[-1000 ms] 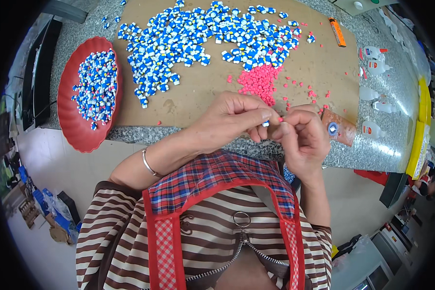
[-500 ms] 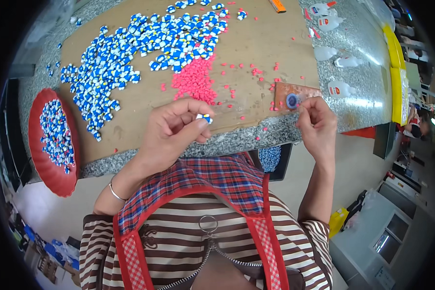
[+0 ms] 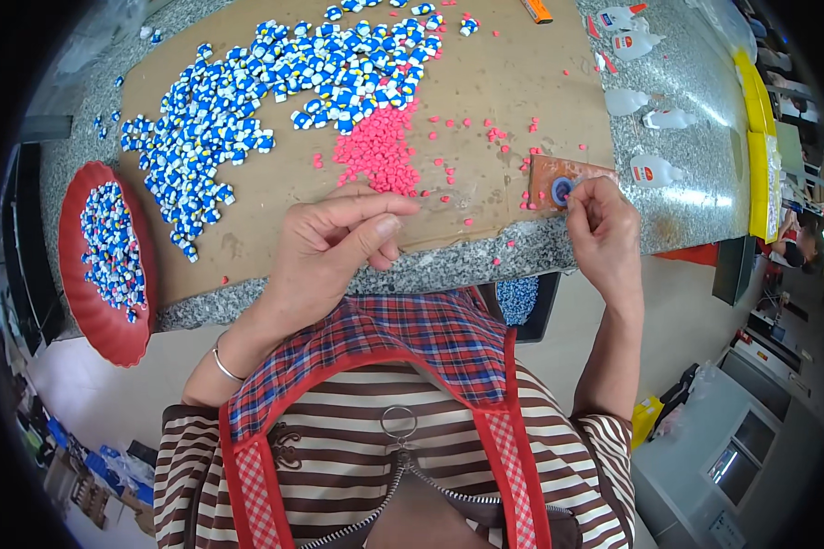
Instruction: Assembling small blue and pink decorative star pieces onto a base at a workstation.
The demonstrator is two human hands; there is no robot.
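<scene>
Right hand (image 3: 604, 229) pinches something tiny at the blue glue cap (image 3: 560, 190) by the board's edge; left hand (image 3: 330, 247) rests loosely curled, holding nothing visible, near the pink beads (image 3: 375, 151). Those look light, hard, slippery: fingertip work.

A speckled grey stone table (image 3: 687, 197) fills the upper frame, carrying a brown cardboard sheet (image 3: 485, 82). At left a red tray (image 3: 92, 316) overhangs its edge. White glue bottles (image 3: 655, 169) lie upper right beside yellow boxes (image 3: 758, 137).
</scene>
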